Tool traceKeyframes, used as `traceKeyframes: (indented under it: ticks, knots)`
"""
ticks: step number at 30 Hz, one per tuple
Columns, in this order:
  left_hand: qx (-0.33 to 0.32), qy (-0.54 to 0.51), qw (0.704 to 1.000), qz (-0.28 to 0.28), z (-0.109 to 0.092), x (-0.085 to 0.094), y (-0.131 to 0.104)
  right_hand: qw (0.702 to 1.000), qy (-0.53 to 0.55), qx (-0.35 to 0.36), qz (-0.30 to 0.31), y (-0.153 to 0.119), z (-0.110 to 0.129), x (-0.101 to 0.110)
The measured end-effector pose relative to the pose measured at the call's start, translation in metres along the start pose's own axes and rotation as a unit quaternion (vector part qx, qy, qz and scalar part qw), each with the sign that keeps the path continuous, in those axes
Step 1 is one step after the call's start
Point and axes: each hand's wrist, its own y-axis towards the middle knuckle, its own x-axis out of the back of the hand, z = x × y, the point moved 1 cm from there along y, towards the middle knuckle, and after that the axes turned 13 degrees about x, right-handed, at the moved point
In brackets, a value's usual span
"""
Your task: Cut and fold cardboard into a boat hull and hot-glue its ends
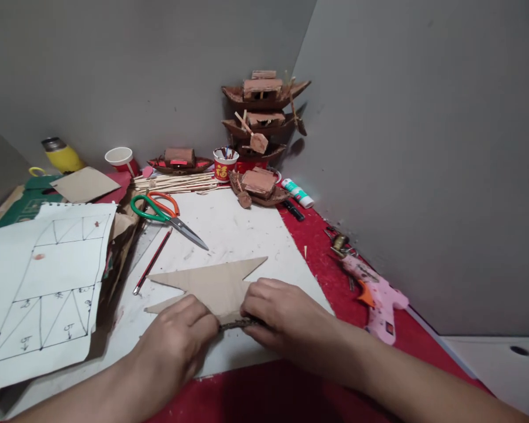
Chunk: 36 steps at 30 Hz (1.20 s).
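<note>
A flat piece of tan cardboard (pixel 216 285) with pointed ends lies on the white sheet (pixel 229 223). Along its near edge runs a thin dark strip (pixel 234 324). My left hand (pixel 180 338) is closed on the left part of that near edge, fingers curled over it. On the right part of the same edge, my right hand (pixel 282 317) pinches the cardboard and the strip between thumb and fingers. The fingertips of both hands are partly hidden. Beyond the cardboard are scissors (pixel 171 218) with green and orange handles, and a red pencil (pixel 153 261).
A paper with line drawings (pixel 48 282) lies at the left. Thin sticks (pixel 176 183), a red cup (pixel 225 164) and several model boats (pixel 259 182) stand at the back. A pink glue gun (pixel 379 296) rests at the right by the grey wall (pixel 423 176).
</note>
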Motion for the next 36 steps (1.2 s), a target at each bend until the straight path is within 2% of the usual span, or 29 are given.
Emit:
traceKeyframes:
  ticks: [4, 8, 14, 19, 22, 26, 31, 33, 36]
  knots:
    - [-0.02, 0.027, 0.999, 0.009, -0.002, -0.002, -0.008, 0.998, -0.056, 0.003, 0.042, -0.007, 0.007, 0.001]
    - [0.002, 0.003, 1.0, 0.03, -0.001, 0.002, -0.004, 0.999, -0.015, 0.003, 0.039, -0.008, 0.004, 0.003]
    - [0.136, -0.088, 0.98, 0.119, 0.004, 0.014, 0.015, 0.997, 0.08, 0.009, 0.001, -0.004, -0.014, 0.008]
    - [0.235, -0.1, 0.947, 0.196, 0.002, 0.021, 0.028, 0.99, 0.118, -0.071, 0.027, 0.004, -0.018, 0.012]
    - [0.253, -0.078, 0.947, 0.182, -0.002, 0.022, 0.028, 0.988, 0.134, -0.083, 0.01, 0.002, -0.015, 0.01]
    - [0.237, -0.066, 0.956, 0.16, -0.006, 0.024, 0.029, 0.996, 0.075, -0.038, -0.023, -0.002, -0.012, 0.003]
    - [0.227, -0.072, 0.957, 0.165, -0.004, 0.022, 0.03, 0.999, 0.025, -0.03, -0.005, 0.0, -0.011, 0.0]
    - [0.203, -0.047, 0.969, 0.133, 0.0, 0.019, 0.022, 0.999, 0.036, -0.03, -0.001, 0.0, -0.013, 0.001]
    - [0.103, 0.04, 0.993, 0.029, 0.006, 0.014, 0.001, 0.999, 0.037, -0.012, 0.001, -0.003, -0.016, 0.003]
